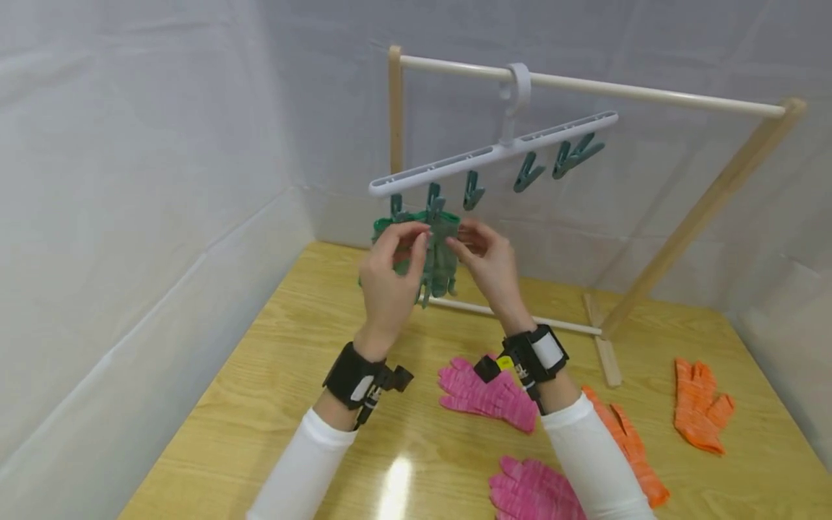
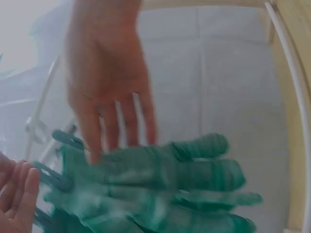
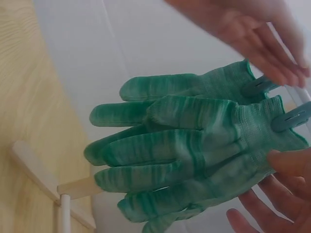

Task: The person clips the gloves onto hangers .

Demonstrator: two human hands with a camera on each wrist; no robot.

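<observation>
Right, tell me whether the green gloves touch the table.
Apart. The head view shows the green gloves hanging from teal clips on the white peg hanger, their fingertips ending above the wooden table, with wall visible beneath them.

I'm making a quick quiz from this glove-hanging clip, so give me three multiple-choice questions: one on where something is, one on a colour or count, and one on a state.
1. Where are the green gloves?
A. Lying flat on the table
B. Hanging from clips at the left end of the white clip hanger
C. Draped over the top rail

2. How many pink gloves lie on the wooden table?
A. Two
B. Four
C. None

3. What state are the three teal clips toward the hanger's right end in?
A. Each holding a glove
B. Broken off
C. Empty

Answers:
1 B: the head view shows them dangling under the hanger's left end, where the left hand and right hand meet.
2 A: one pink glove and a second nearer the camera.
3 C: the clips hang with nothing in them.
</observation>
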